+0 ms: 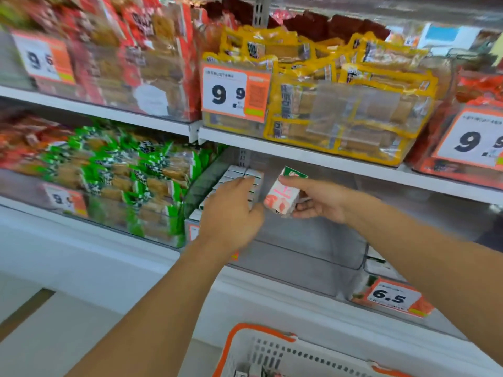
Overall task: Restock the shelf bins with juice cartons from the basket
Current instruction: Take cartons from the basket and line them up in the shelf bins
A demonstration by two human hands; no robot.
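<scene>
Nearest me, the orange-rimmed basket (261, 349) sits below the shelf bin (313, 240). Above the bin, my right hand (321, 202) pinches a juice carton (281, 195), tilted, top pointing up and away. My left hand (231, 210), open and empty, rests on the stocked cartons (239, 172) just left of it; the empty space lies right.

White metal shelves (313, 155) are running across the view, holding yellow-edged clear snack packets (351, 104) and green-printed packets (122, 170); orange-and-white price tags (235, 93) are hanging along the fronts.
</scene>
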